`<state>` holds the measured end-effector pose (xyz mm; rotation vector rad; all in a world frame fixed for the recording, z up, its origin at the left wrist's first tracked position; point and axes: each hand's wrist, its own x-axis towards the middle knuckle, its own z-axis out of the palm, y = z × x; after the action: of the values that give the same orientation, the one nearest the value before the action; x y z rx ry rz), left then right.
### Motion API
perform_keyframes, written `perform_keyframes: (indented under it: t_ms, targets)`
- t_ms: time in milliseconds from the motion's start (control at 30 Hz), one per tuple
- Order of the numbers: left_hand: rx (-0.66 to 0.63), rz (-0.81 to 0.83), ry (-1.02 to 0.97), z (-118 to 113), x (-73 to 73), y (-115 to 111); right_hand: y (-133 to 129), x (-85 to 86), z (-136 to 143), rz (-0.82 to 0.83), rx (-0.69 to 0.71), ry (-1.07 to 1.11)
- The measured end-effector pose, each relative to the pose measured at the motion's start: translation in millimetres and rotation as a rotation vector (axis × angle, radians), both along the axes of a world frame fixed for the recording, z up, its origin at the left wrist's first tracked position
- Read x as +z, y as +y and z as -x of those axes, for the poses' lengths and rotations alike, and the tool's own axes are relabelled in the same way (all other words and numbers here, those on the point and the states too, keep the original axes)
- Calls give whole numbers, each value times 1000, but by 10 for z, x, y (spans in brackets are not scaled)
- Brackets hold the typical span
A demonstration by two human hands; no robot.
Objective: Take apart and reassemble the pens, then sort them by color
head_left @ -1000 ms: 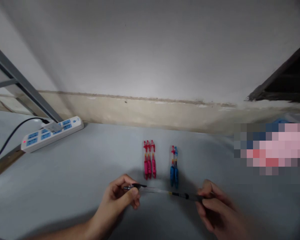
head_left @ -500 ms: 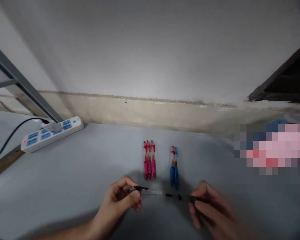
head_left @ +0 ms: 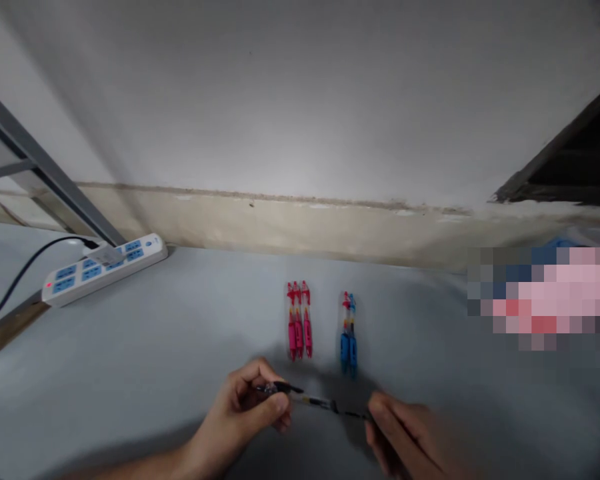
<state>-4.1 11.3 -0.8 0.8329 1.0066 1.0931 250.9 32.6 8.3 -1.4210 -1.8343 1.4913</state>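
Between finger and thumb, my left hand (head_left: 255,407) pinches the clip end of a clear pen barrel (head_left: 296,396) with a black clip. A dark refill shows inside the barrel and sticks out at its right end. My right hand (head_left: 400,430) is closed at the right end of this dark line, on a black pen part (head_left: 367,416) mostly hidden by the fingers. Beyond the hands, three pink pens (head_left: 299,333) lie side by side. To their right lie two pens with blue grips (head_left: 349,347), one with a red top, one with a blue top.
A white power strip (head_left: 105,270) with a plugged-in black cable lies at the left, near a metal frame (head_left: 55,167). The wall (head_left: 300,227) runs behind the table (head_left: 205,300). Something pink and pixelated (head_left: 560,293) is at the right.
The dark part that reached from the barrel to my right hand now sits partly further left, inside the barrel. My right hand has moved slightly left and down. My left hand has shifted slightly right.
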Motion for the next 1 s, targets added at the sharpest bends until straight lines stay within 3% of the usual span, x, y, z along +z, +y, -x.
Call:
perform_keyframes:
  t_ms: [200,367,467,700,833,1000]
  targets:
    - [51,9,-8,4,-21,12,32,-116,-6,-30,-29,142]
    - [33,7,-29,-7,-8,4,42,-78,3,54,-27,117]
    - [48,16,-33,-10,-8,-2,42,-81,17,25,-68,176]
    - [55,26,-43,-12,-13,16,60,-108,-1,16,-14,121]
    - [49,27,-48,-11,-21,23,63,-122,-10,-59,-39,87]
    - [46,35,-52,-10,-27,15,75,-70,-26,-115,37,10]
